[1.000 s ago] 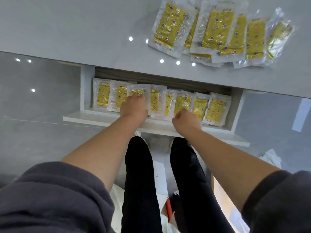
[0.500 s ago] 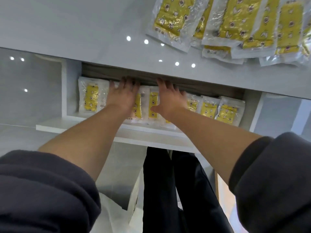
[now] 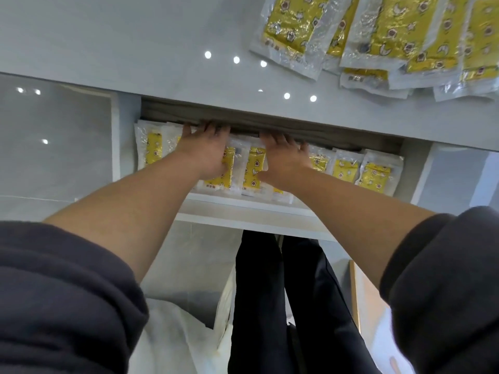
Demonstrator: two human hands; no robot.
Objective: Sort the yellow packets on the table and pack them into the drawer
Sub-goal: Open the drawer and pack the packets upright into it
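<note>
A white drawer (image 3: 251,211) stands pulled out below the table edge, with a row of several yellow packets (image 3: 347,168) in clear wrappers lying side by side in it. My left hand (image 3: 205,149) lies flat on the packets left of the middle, its fingertips reaching the dark gap under the tabletop. My right hand (image 3: 283,155) lies flat on the packets just right of it, fingers straight and pointing to the back. Both hands press down and hold nothing. Several more yellow packets (image 3: 391,36) lie overlapping on the grey table (image 3: 108,36) at the upper right.
The tabletop's front edge overhangs the back of the drawer. My dark-trousered legs (image 3: 283,306) stand below the drawer front. A white bag (image 3: 189,346) lies on the grey floor at the lower left, and a pale board (image 3: 364,306) sits at the lower right.
My hands went from fists at the drawer's front to flat palms, then slid further back over the packets towards the gap under the table. The camera has moved closer.
</note>
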